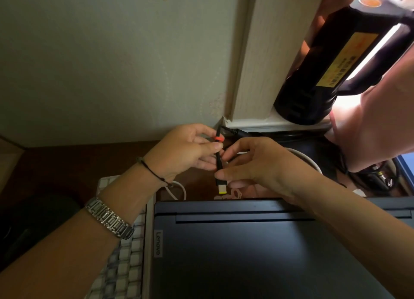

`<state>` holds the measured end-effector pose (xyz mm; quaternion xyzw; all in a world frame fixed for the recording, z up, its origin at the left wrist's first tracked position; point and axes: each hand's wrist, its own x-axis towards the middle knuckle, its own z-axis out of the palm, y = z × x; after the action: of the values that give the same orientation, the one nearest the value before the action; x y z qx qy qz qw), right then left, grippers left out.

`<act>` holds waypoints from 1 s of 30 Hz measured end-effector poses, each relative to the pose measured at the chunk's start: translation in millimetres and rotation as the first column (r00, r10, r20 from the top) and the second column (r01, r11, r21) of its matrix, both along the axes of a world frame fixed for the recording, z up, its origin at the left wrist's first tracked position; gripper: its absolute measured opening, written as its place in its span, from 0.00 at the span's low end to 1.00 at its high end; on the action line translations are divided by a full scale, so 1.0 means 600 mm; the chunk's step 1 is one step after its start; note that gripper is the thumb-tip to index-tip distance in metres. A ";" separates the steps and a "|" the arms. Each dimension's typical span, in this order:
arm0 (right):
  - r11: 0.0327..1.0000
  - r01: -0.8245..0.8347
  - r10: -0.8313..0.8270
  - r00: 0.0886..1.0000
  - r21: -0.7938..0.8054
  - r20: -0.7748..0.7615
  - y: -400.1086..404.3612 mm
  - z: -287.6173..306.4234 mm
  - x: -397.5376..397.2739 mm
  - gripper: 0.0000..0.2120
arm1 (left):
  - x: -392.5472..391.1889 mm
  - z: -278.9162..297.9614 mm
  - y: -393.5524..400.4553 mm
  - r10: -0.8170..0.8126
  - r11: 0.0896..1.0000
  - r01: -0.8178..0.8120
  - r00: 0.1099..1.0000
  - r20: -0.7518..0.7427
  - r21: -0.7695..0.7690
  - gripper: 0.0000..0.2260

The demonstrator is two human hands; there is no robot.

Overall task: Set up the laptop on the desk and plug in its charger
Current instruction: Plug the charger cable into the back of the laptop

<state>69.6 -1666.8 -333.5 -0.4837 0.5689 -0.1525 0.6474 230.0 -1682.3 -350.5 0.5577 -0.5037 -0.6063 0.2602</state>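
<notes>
A closed dark laptop (257,251) lies flat on the brown desk (67,164), its lid logo at the left edge. Just beyond its back edge both hands hold the black charger cable (218,162), which carries an orange band near the top and ends in a yellow rectangular plug tip (222,190) pointing down. My left hand (186,153) pinches the cable by the orange band. My right hand (253,164) grips the plug body lower down. The cable's far end runs behind my hands toward the wall corner.
A white keyboard (125,254) lies left of the laptop, with a white cable (179,191) behind it. Another person's hand (376,123) at the upper right holds a large black flashlight (331,65) over a window ledge. Dark cables lie at the right.
</notes>
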 end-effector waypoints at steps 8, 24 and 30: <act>1.000 0.018 -0.019 0.999 0.012 0.051 0.008 0.026 -0.012 0.11 | 0.004 0.036 0.022 -0.054 0.937 0.172 0.932 0.359 -0.305 0.15; 0.995 0.024 -0.024 1.000 -0.098 0.002 0.031 0.036 -0.053 0.13 | 0.004 0.030 0.174 -0.103 0.825 0.444 0.726 0.680 -0.350 0.24; 0.991 0.025 -0.037 0.996 -0.135 -0.087 0.038 0.039 -0.047 0.15 | 0.004 0.026 0.180 -0.079 0.811 0.456 0.706 0.704 -0.366 0.22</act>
<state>41.4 -1643.8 -310.1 -0.5235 0.5932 -0.1785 0.5850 232.2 -1574.5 -335.1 0.5608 -0.7834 -0.2443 0.1101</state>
